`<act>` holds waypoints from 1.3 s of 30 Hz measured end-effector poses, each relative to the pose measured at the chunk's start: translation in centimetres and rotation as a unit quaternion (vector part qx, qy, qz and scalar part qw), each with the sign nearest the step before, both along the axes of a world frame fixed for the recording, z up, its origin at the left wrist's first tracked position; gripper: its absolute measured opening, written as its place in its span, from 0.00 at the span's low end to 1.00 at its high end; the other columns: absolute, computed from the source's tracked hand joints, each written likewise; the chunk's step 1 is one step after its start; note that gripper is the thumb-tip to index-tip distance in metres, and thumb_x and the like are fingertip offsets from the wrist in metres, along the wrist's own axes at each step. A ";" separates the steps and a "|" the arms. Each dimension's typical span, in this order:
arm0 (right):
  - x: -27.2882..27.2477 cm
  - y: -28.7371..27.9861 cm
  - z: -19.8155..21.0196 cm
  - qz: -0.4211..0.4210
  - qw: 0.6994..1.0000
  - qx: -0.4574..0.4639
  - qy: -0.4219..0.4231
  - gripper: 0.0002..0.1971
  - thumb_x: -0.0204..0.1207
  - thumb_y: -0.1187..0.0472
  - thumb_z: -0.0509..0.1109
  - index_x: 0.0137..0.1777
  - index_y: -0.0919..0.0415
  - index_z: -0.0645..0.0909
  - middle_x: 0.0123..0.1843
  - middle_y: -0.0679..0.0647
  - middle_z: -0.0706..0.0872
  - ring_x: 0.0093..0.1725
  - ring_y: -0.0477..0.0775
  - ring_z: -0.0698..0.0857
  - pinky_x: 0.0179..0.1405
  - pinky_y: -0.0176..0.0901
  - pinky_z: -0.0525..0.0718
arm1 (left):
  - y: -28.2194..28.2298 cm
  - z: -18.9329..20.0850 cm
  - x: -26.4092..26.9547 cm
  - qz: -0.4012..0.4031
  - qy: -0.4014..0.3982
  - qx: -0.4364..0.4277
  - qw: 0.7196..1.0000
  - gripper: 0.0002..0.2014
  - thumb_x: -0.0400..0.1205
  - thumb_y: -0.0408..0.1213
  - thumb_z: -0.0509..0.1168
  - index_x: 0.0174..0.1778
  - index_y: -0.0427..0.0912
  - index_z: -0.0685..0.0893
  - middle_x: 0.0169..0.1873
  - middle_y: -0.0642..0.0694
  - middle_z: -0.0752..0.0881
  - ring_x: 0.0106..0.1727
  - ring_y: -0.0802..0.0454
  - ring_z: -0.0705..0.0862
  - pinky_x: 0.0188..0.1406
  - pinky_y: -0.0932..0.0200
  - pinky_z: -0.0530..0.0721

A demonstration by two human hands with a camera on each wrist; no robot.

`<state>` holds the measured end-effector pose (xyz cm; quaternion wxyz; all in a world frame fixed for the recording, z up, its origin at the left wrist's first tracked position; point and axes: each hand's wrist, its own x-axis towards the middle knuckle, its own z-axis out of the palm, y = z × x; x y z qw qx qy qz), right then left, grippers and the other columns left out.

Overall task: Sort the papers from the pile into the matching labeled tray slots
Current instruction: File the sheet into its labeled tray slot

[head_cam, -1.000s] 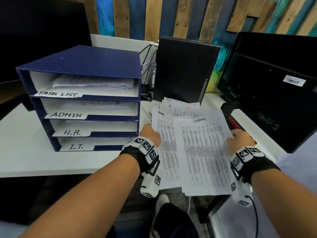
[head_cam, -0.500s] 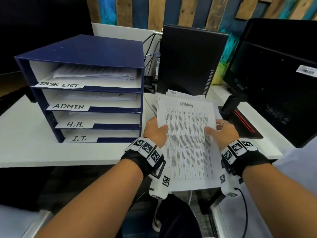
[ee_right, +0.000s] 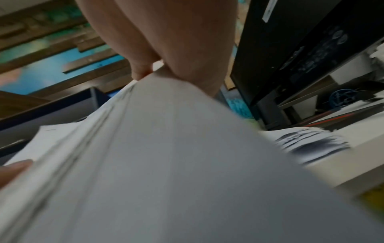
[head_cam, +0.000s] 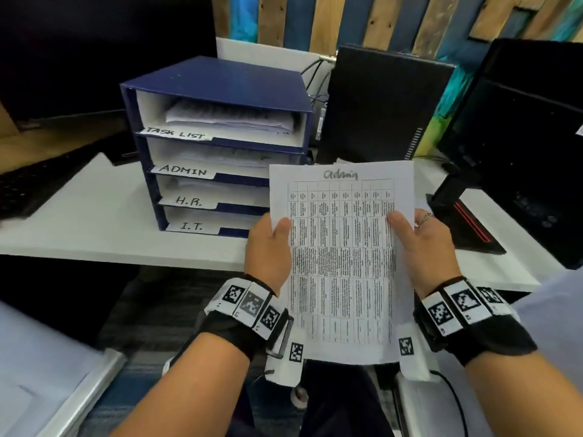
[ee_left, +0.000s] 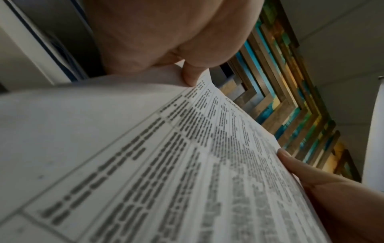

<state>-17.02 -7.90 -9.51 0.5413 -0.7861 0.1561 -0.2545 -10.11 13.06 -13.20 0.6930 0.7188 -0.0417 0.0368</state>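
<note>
A printed sheet headed "Admin" (head_cam: 342,257) is held up in front of me, above the desk edge. My left hand (head_cam: 268,247) pinches its left edge, thumb on the front. My right hand (head_cam: 422,244) pinches the right edge the same way. In the left wrist view the sheet (ee_left: 166,164) fills the frame under my left thumb (ee_left: 191,77). The right wrist view shows the sheet's blank back (ee_right: 176,164). The blue tray rack (head_cam: 220,86) stands to the left, its slots labelled TASK LIST (head_cam: 176,133), ADMIN (head_cam: 183,169), H.R. (head_cam: 188,201) and I.T. (head_cam: 191,226). The pile is mostly hidden behind the sheet.
A black computer tower (head_cam: 381,102) stands behind the sheet and a black monitor (head_cam: 530,146) with its stand base (head_cam: 467,225) sits at the right. The white desk (head_cam: 94,222) extends left of the rack. A keyboard (head_cam: 28,187) lies at far left.
Both hands have lifted the "Admin" sheet off the pile and raised it more upright towards me; the view has swung so the rack sits nearer the middle.
</note>
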 end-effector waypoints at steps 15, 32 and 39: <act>2.0 13.4 -5.1 0.211 0.960 0.094 0.159 0.09 0.88 0.61 0.64 0.62 0.52 0.83 0.59 0.47 0.92 0.60 0.50 0.90 0.68 0.58 0.84 | 15.2 2.4 4.0 0.156 0.029 0.123 0.980 0.12 0.87 0.36 0.60 0.48 0.34 0.87 0.43 0.44 0.89 0.41 0.48 0.86 0.39 0.60 0.81; 11.4 16.7 3.6 0.038 0.987 0.133 0.077 0.10 0.82 0.55 0.70 0.41 0.59 0.80 0.37 0.52 0.83 0.42 0.57 0.84 0.42 0.50 0.83 | 19.0 3.4 5.3 0.033 0.137 -0.065 0.988 0.10 0.87 0.28 0.56 0.55 0.36 0.83 0.46 0.38 0.90 0.23 0.54 0.76 0.16 0.67 0.72; 11.8 16.3 3.2 -0.004 0.968 0.239 0.077 0.06 0.79 0.72 0.66 0.41 0.64 0.79 0.33 0.57 0.81 0.22 0.51 0.78 0.21 0.39 0.74 | 16.0 5.8 9.1 0.180 0.015 -0.024 0.983 0.10 0.87 0.35 0.60 0.49 0.38 0.86 0.27 0.42 0.90 0.24 0.51 0.85 0.32 0.56 0.88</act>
